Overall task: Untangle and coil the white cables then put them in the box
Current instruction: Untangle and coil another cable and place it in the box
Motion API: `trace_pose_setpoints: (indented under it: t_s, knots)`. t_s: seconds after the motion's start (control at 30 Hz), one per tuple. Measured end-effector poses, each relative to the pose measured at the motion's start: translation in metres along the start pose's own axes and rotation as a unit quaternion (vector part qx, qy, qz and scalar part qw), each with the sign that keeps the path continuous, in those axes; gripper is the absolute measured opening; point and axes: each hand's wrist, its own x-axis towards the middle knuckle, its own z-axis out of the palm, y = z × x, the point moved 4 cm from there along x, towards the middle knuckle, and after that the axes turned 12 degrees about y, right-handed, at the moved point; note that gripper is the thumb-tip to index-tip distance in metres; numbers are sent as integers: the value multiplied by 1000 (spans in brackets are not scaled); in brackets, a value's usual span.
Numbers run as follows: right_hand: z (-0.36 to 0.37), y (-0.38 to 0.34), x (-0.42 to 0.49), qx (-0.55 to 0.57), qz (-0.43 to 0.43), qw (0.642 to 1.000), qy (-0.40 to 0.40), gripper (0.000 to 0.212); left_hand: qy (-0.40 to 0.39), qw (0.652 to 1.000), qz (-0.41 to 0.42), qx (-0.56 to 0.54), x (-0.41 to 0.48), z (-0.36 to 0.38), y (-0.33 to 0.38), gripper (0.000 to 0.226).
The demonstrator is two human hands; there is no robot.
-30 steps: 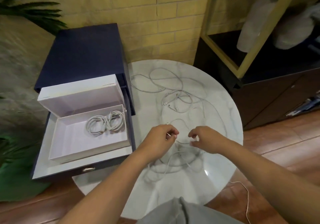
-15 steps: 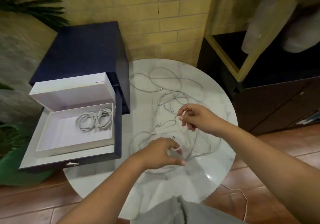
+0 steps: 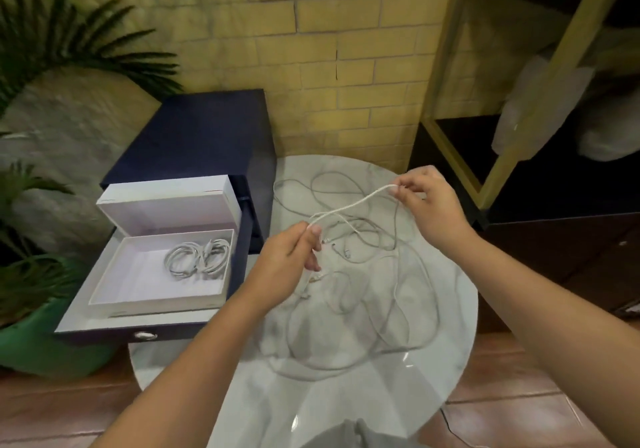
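Hands: left hand (image 3: 289, 257) and right hand (image 3: 429, 205) each pinch one white cable (image 3: 353, 206), stretched above the tangle (image 3: 367, 295) on the marble desk (image 3: 346, 399). Cable judged light, limp, snag-prone; grip near a connector end. Coiled cables (image 3: 197, 257) lie in the white box (image 3: 156, 303), left.

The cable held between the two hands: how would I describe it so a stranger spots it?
Find the round marble table beside the blue drawer unit. Above it, one white cable stretches from the left hand to the right hand. Unlike the loose tangle lying on the tabletop, it hangs in the air.
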Motion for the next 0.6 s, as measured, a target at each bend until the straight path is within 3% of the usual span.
trace_pose_setpoints:
  t_s: [0.2,0.37,0.47,0.6]
  knots:
    - [1,-4,5,93,63,994,4,12,-15,975,-107,-196,2,9,39,41]
    - [13,3,-1,97,116,988,13,15,-85,931,-122,-334,10,18,72,41]
    - [29,6,-11,47,110,990,-71,19,-98,920,-108,-364,19,16,80,35]
    - [53,-8,-36,-78,2,970,-232,20,-98,940,-72,-318,34,15,74,30]
